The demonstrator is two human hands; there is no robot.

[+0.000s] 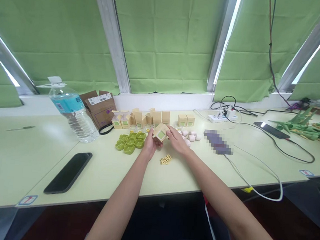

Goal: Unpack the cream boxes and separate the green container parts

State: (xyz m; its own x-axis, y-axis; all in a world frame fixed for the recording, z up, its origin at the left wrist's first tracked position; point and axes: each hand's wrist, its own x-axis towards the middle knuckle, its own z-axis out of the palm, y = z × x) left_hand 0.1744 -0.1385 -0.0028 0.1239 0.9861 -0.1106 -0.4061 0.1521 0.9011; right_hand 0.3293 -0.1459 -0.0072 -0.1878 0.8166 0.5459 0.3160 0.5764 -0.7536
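Between my two hands is a small tan cardboard box [161, 132] with a green square on its face, tilted above the table. My left hand [151, 144] grips it from the left and below. The fingers of my right hand [176, 139] are closed on its right edge. To the left lie several green flower-shaped cups [129, 148]. Small pale pink pieces [192, 137] lie just beyond my right hand. A little heap of yellow loops [166, 159] rests on the table nearer to me. Behind my hands stand several open tan boxes [140, 119].
Two closed tan boxes [186, 120] stand at the back. A large water bottle [76, 113] and a brown carton [101, 110] are at left, with a black phone [68, 172] in front. At right are a power strip [222, 117], cables, a charging phone [271, 130] and green pieces [300, 125].
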